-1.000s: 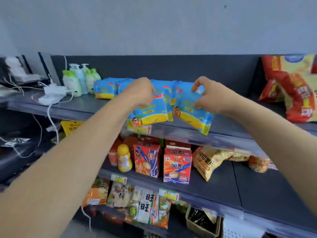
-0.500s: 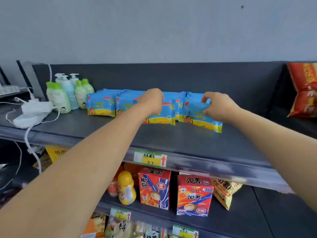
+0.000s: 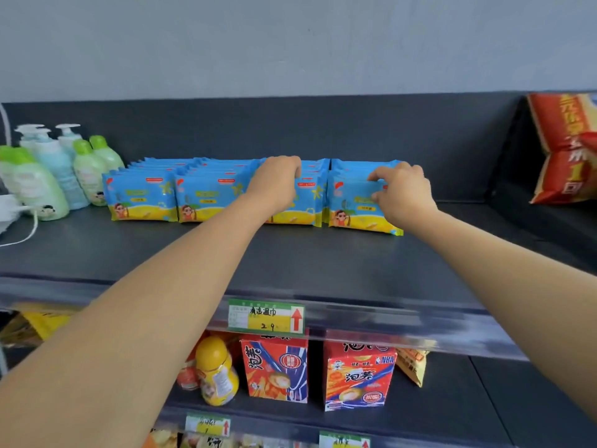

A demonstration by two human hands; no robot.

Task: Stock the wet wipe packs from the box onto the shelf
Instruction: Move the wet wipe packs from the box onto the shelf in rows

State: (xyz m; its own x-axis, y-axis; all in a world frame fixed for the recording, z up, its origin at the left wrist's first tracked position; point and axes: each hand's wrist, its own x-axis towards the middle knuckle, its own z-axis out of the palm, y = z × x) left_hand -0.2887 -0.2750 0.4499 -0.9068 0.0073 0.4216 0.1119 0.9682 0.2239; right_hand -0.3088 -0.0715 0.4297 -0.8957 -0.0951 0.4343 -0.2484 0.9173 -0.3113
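Wet wipe packs [image 3: 213, 198] stand upright in four rows on the top shelf [image 3: 290, 263]. Left hand [image 3: 277, 185] closed over the third row's front pack; right hand [image 3: 402, 192] pinches the fourth row's front pack (soap bottles [image 3: 48, 176] just left).

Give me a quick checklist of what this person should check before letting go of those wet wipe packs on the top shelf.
1. Right hand grips the rightmost wet wipe pack: ok.
2. That pack stands on the top shelf: ok.
3. Left hand steadies the third row of packs: ok.
4. Front packs form one even line: not ok, the rightmost sits slightly forward.
5. Packs clear of the lotion bottles: ok.
6. More packs left in the box: cannot tell, box out of view.
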